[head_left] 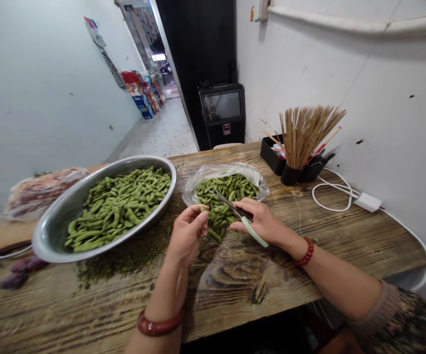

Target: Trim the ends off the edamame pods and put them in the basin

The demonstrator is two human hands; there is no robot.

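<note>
Between the thumb and fingers of my left hand [188, 230] is a green soybean pod [204, 209], mostly covered by the fingertips. My right hand [259, 220] grips a pair of scissors [248, 227] with pale green handles, its dark blades slightly parted and pointing up and left over the pods. Behind both hands lies an opened clear plastic bag [249, 170] with a heap of soybean pods [231, 189] spilling toward me. To the left, a large metal basin [50, 241] holds many more pods [124, 206].
Green trimmings [117, 268] lie beside the basin on the wooden table [235, 300]. A bag of reddish food [43, 191] sits far left. At the back right stand bamboo skewers [304, 135] in a black holder [290, 174], near a white cable with an adapter [367, 202].
</note>
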